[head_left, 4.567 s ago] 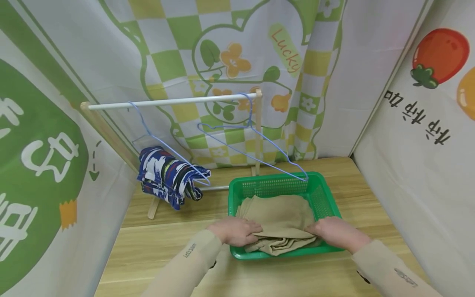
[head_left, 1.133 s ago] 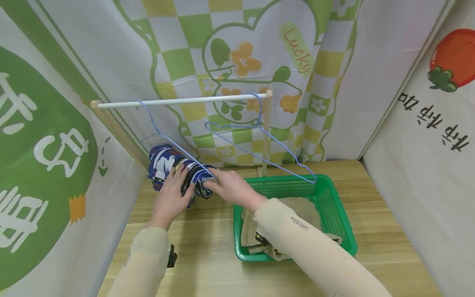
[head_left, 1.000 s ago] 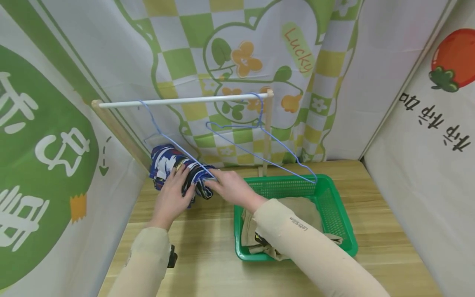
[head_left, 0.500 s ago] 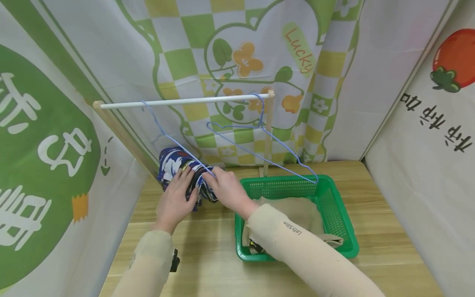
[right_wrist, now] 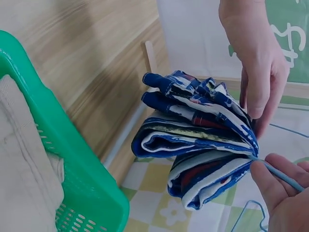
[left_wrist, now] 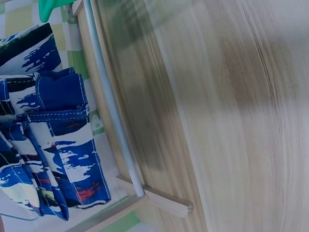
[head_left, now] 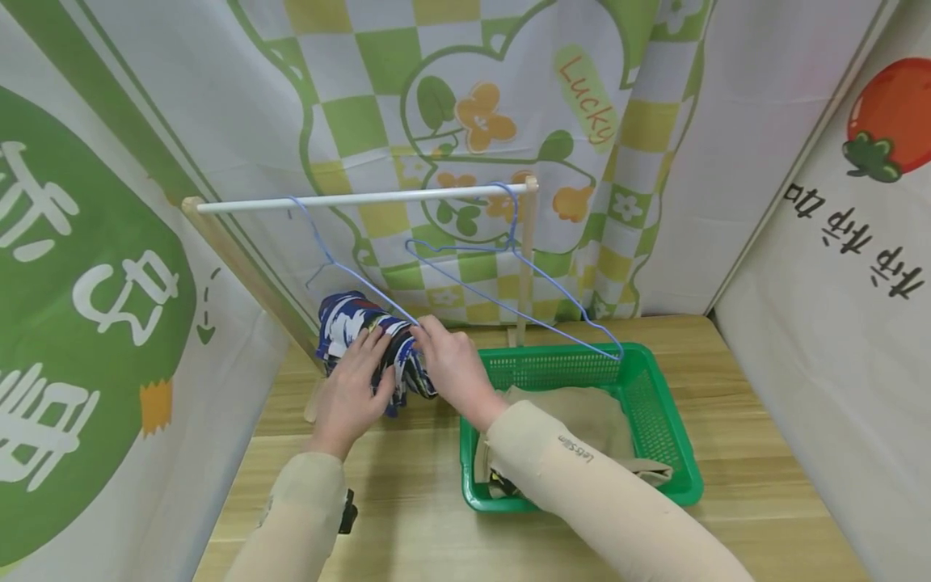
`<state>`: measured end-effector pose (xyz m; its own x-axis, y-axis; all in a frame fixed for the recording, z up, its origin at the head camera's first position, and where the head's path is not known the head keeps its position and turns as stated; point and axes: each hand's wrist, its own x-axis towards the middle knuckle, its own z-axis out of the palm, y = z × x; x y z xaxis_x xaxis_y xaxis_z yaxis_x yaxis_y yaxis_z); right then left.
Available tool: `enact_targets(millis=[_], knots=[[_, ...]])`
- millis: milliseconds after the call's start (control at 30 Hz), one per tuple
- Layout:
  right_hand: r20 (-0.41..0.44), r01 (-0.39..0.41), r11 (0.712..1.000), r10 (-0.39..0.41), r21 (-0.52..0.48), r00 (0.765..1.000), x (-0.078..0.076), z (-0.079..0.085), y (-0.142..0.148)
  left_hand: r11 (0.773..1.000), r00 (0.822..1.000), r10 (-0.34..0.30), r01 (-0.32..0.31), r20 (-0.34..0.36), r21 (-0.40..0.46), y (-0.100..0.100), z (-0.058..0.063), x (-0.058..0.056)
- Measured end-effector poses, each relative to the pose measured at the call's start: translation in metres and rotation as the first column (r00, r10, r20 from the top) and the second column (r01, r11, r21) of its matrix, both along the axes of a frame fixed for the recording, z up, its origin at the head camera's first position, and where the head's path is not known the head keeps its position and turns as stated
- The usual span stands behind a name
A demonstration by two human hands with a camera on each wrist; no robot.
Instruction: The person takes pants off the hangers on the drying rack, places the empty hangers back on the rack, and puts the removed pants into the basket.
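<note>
Patterned garment (head_left: 343, 327) (blue and white, folded in layers) was draped over the lower bar of 1 blue hanger (right_wrist: 277, 173) and hung above the table (head_left: 422, 517). This hanger was hooked on the white rail (head_left: 378, 197) of a wooden rack (head_left: 240, 267). Left hand (head_left: 352, 396) was laid across the garment, its grip apart: fingers nearly straight, thumb spread away. Hanger wire was pinched by the right hand (head_left: 454, 368), its grip clamped just beside the garment's edge. 1 green basket (head_left: 665, 420) was set on the table, with tan cloth (head_left: 589, 412) piled inside, partly hidden by the right sleeve (head_left: 618, 493). A 2nd hanger (head_left: 549, 280) was hung near the rail's right end.
</note>
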<state>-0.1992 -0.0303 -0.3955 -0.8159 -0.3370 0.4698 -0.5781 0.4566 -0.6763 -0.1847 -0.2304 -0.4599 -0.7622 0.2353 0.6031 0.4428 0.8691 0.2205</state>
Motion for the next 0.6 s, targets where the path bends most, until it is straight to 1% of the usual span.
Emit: enact_targets(millis=[33,133,267,433,533,600], knots=[[-0.002,-0.001,1.0,0.001,-0.008,1.0,0.0,0.0,0.001,1.0,1.0,0.001,-0.001,-0.002,0.001,0.0,0.0,0.0],[-0.008,0.029,0.999,-0.029,-0.034,1.0,0.0,0.001,0.002,1.0,1.0,-0.006,0.006,-0.009,0.009,0.001,-0.001,0.0],[-0.002,0.057,0.991,-0.058,-0.12,0.998,-0.001,0.001,0.004,1.0,0.999,-0.017,0.018,-0.037,0.018,0.005,0.0,-0.001],[-0.031,0.032,0.969,-0.04,-0.247,0.999,-0.004,0.0,0.007,1.0,0.996,-0.006,0.007,-0.085,0.021,0.012,0.002,-0.001],[-0.059,0.022,0.954,-0.041,-0.299,0.997,-0.005,0.0,0.008,1.0,0.996,0.002,0.0,-0.092,0.02,0.017,0.005,-0.001],[-0.072,0.025,0.948,-0.051,-0.317,0.996,-0.006,0.001,0.01,1.0,0.996,0.006,-0.004,-0.091,0.023,0.019,0.006,-0.001]])
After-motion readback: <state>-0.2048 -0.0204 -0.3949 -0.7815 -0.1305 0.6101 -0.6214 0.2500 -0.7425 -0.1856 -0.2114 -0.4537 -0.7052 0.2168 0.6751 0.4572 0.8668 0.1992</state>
